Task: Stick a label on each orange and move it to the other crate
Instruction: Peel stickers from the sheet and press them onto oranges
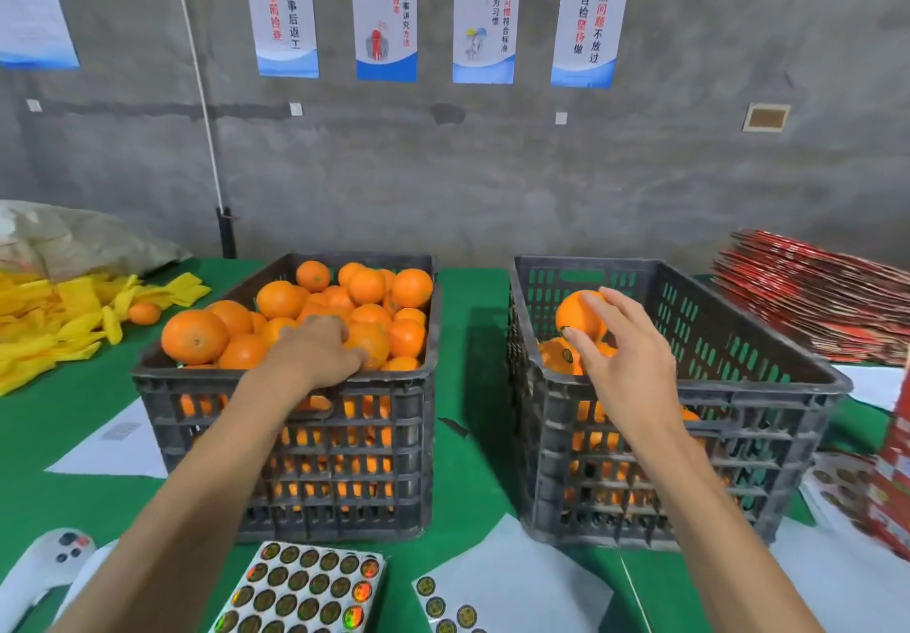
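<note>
While the left crate [285, 386] remains heaped above its rim with unlabelled oranges, most of the job looks to be ahead. On the green table [472, 435] to its far left lie yellow foam sleeves [59, 317] with one stray orange [144, 313] among them. The left hand [315, 351] reaches into that full crate, its fingers curled round an orange [369, 344] near the front rim, seemingly picking the next fruit. Below, at the near edge, sits a sheet of round labels [305, 593], many still unpeeled. Further right, the right crate [689, 411] holds only a low layer of oranges, some showing dark stickers. Above it the right hand [625, 351] holds a labelled orange [578, 314] loosely, fingers spread round it, apparently about to drop it in. Judging by the two piles, far more remains than is finished.
</note>
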A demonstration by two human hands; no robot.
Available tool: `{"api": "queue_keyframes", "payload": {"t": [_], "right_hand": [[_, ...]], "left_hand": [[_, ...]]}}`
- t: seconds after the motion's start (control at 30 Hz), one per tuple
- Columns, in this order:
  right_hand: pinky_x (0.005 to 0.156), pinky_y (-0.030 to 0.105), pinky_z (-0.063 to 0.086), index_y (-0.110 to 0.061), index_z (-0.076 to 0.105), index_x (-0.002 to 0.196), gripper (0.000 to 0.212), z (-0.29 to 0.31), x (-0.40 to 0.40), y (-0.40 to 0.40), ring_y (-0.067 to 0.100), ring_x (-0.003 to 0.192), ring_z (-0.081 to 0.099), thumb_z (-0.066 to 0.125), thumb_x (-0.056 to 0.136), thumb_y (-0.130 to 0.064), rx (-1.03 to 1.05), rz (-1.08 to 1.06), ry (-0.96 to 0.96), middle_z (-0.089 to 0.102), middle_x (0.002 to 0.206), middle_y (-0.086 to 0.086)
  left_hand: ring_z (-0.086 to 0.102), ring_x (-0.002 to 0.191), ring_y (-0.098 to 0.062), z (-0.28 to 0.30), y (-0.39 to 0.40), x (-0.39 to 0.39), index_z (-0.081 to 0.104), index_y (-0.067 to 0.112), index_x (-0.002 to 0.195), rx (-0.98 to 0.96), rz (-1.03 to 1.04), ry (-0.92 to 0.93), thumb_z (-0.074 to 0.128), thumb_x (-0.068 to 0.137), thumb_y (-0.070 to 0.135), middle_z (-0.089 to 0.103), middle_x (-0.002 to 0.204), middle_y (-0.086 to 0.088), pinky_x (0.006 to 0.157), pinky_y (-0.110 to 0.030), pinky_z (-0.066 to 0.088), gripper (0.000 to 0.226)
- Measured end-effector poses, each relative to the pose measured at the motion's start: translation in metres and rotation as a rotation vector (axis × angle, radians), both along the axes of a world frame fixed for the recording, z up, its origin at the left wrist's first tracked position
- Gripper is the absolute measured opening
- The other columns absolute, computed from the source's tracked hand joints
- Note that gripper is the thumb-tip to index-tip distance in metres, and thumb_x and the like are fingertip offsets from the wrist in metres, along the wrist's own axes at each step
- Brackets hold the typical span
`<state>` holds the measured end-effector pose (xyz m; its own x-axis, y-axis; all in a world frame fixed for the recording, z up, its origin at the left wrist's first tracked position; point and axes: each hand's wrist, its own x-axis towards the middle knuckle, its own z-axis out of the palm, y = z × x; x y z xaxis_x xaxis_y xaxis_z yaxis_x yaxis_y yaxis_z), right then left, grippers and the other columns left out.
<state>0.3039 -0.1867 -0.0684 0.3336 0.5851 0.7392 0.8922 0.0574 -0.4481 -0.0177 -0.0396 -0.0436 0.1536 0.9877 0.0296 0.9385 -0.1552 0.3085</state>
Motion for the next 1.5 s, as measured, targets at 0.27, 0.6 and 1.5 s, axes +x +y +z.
{"api": "queue_keyframes", "payload": {"t": [0.27,0.6,1.5], "right_hand": [[0.111,0.037,0.046,-0.005,0.069,0.126,0.028,-0.001,-0.011,-0.004,0.020,0.125,0.060,0.054,0.104,-0.011,0.186,0.045,0.098,0.066,0.134,0.007],[0.099,0.024,0.050,-0.003,0.071,0.118,0.020,-0.034,-0.072,-0.015,0.011,0.112,0.066,0.060,0.101,-0.005,0.344,0.435,-0.076,0.071,0.115,0.002],[0.095,0.034,0.043,-0.039,0.075,0.110,0.030,-0.222,-0.080,-0.062,0.010,0.103,0.052,0.074,0.085,-0.055,-0.715,0.544,0.081,0.056,0.103,-0.020]], "left_hand": [[0.062,0.120,-0.033,0.002,0.002,-0.012,0.064,0.022,0.136,0.203,0.061,-0.278,0.085,0.083,0.032,0.066,0.132,-0.014,0.092,-0.038,0.052,0.058],[0.062,0.130,-0.026,-0.054,-0.105,0.018,0.063,0.032,0.138,0.310,-0.390,-1.508,0.079,0.089,0.035,0.065,0.140,-0.003,0.105,-0.056,0.051,0.052],[0.067,0.115,-0.018,-0.249,-0.161,0.053,0.048,0.027,0.142,-0.370,0.041,-1.457,0.060,0.100,0.039,0.049,0.138,0.002,0.086,-0.031,0.061,0.045]]}}
